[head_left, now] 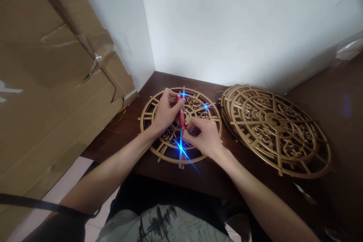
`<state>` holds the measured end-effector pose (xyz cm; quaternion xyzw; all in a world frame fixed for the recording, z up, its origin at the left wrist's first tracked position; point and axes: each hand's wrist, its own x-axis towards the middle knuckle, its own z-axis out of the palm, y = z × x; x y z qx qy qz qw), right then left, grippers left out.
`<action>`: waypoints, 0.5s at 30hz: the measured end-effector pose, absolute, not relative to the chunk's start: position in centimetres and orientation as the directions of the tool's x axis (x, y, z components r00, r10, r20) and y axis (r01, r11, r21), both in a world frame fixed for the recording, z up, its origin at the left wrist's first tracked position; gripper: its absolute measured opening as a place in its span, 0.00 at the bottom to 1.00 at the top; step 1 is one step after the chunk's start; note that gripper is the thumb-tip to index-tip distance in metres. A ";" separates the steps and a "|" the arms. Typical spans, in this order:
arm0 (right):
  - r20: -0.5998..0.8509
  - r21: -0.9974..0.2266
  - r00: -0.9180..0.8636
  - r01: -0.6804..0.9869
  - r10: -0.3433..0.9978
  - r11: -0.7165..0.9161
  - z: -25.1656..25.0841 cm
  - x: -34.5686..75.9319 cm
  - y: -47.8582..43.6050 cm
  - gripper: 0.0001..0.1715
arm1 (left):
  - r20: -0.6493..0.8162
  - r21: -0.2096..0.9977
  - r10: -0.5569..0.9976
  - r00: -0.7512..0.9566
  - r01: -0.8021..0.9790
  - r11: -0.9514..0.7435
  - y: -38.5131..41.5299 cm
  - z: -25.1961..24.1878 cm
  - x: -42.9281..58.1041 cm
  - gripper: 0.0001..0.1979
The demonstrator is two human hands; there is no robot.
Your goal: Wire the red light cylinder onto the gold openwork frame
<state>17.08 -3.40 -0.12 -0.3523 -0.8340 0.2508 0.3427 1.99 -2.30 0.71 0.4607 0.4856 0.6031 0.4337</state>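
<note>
A round gold clock-like frame (146,115) with scrollwork and bar numerals lies flat on the dark brown table. Over its middle, my left hand (168,109) pinches the upper end of red batteries (182,115) lined up end to end. My right hand (204,135) is at their lower end, thumb and fingers pressed together; whatever it may hold there is too small to make out. Blue lights (180,148) shine at the frame's bottom, top and upper right.
Several similar gold frames (279,170) are stacked on the right of the table (167,79), thin wires on the top one. A large cardboard box (56,83) stands at the left. White walls (241,26) rise behind.
</note>
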 end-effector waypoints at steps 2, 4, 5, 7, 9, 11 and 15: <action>0.388 -0.660 -0.535 0.408 0.750 0.632 -0.1 17.1 -3.4 0.06 | 0.145 0.985 0.967 -0.211 -0.065 -0.161 -2.2 0.6 2.0 0.14; 0.383 -0.657 -0.551 0.402 0.742 0.638 -0.2 17.1 -3.4 0.06 | 0.157 0.984 0.962 -0.224 -0.053 -0.173 -2.1 0.4 1.9 0.14; 0.382 -0.656 -0.554 0.401 0.740 0.639 -0.2 17.1 -3.4 0.05 | 0.159 0.983 0.961 -0.228 -0.049 -0.174 -2.1 0.3 1.9 0.14; 0.382 -0.659 -0.548 0.402 0.744 0.635 -0.2 17.1 -3.4 0.05 | 0.153 0.984 0.959 -0.236 -0.051 -0.170 -2.1 0.2 1.8 0.14; 0.378 -0.665 -0.545 0.402 0.748 0.629 -0.2 17.1 -3.3 0.05 | 0.145 0.985 0.960 -0.241 -0.055 -0.163 -2.0 0.2 1.8 0.14; 0.364 -0.686 -0.548 0.389 0.753 0.615 -0.1 17.1 -3.3 0.05 | 0.138 0.986 0.961 -0.239 -0.057 -0.156 -2.1 0.3 1.7 0.14; 0.337 -0.737 -0.550 0.352 0.764 0.578 0.0 17.1 -3.4 0.06 | 0.116 0.989 0.966 -0.231 -0.064 -0.134 -2.1 0.5 1.7 0.14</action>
